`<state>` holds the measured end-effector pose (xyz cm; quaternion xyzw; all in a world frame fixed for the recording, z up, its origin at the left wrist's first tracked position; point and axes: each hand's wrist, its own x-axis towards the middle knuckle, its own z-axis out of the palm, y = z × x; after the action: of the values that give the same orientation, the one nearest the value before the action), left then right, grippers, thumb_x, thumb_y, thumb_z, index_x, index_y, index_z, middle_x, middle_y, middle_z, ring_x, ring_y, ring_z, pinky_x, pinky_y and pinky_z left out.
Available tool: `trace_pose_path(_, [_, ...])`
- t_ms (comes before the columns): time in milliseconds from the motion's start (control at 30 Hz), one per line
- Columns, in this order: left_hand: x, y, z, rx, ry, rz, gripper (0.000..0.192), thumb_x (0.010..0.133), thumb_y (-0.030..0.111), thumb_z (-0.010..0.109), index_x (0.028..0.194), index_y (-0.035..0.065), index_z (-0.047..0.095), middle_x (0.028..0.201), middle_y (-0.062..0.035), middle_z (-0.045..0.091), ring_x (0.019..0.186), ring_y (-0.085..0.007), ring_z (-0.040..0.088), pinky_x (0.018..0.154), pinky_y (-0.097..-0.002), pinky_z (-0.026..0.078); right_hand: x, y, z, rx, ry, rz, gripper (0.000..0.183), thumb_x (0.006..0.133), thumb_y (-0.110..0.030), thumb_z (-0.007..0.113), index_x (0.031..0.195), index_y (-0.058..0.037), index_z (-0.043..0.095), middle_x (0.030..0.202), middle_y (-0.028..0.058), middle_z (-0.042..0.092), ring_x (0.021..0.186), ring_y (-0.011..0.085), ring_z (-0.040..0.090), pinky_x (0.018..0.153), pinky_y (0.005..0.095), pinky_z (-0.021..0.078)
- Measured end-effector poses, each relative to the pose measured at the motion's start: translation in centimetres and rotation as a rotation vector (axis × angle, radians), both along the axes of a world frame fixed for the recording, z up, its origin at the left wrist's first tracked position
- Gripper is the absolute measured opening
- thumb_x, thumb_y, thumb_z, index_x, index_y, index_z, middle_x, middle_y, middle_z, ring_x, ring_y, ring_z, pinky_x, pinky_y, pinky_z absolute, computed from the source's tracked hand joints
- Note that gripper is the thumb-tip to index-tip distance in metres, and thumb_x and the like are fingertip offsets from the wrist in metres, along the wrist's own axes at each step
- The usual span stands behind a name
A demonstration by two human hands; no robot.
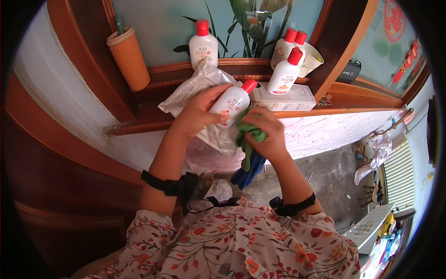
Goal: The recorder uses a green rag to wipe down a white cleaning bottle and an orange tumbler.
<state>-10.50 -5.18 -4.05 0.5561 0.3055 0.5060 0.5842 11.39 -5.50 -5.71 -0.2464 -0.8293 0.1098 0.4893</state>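
My left hand (pixel 197 117) grips a white plastic lotion bottle (pixel 232 101) with a red cap, tilted to the right over the edge of a wooden ledge. Bunched in my right hand (pixel 270 134) is a green cloth (pixel 249 130), close against the lower right side of that bottle. Beneath the left hand and bottle lies a crumpled clear plastic bag (pixel 190 89). One like bottle (pixel 204 47) stands behind the bag. Another bottle (pixel 285 75) stands on a white carton (pixel 284 99) to the right, with two more red-capped bottles (pixel 283 50) behind it.
A bamboo-coloured cylindrical holder (pixel 130 59) leans at the ledge's left end. A pale cup (pixel 311 61) stands beside the rear bottles. Past the wooden post (pixel 343 48) sits a small black box (pixel 349 71). Dark blue cloth (pixel 249 171) hangs below my right hand.
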Motion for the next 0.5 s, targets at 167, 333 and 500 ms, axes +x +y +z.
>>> trace_pose_path(167, [-0.5, 0.0, -0.3, 0.015, -0.016, -0.037, 0.079, 0.066, -0.01, 0.069, 0.14, 0.0004, 0.041, 0.131, -0.0094, 0.053, 0.118, -0.0195, 0.053, 0.098, -0.0321, 0.044, -0.8, 0.7, 4.0, -0.258, 0.61, -0.099, 0.042, 0.072, 0.009, 0.065, 0.113, -0.002, 0.063, 0.107, 0.0148, 0.062, 0.1, 0.0261, 0.061, 0.088, 0.0321, 0.0474])
trace_pose_path(333, [-0.4, -0.4, 0.2, 0.021, 0.008, -0.052, 0.079, 0.065, -0.009, 0.07, 0.138, -0.001, 0.043, 0.131, -0.0101, 0.054, 0.118, -0.0194, 0.054, 0.099, -0.0328, 0.044, -1.5, 1.6, 5.2, -0.253, 0.252, -0.076, 0.023, 0.078, 0.0, 0.07, 0.101, 0.0009, 0.068, 0.098, 0.0083, 0.067, 0.088, 0.016, 0.064, 0.079, 0.0283, 0.0503])
trace_pose_path(500, [-0.6, -1.0, -0.1, 0.072, 0.084, -0.047, 0.07, 0.069, -0.015, 0.065, 0.135, 0.0, 0.049, 0.128, -0.0087, 0.055, 0.113, -0.0175, 0.055, 0.097, -0.0301, 0.045, -1.2, 1.6, 4.6, -0.76, 0.584, 0.086, 0.021, 0.084, -0.008, 0.07, 0.102, 0.0026, 0.066, 0.09, 0.0081, 0.067, 0.078, 0.0147, 0.065, 0.071, 0.0275, 0.0516])
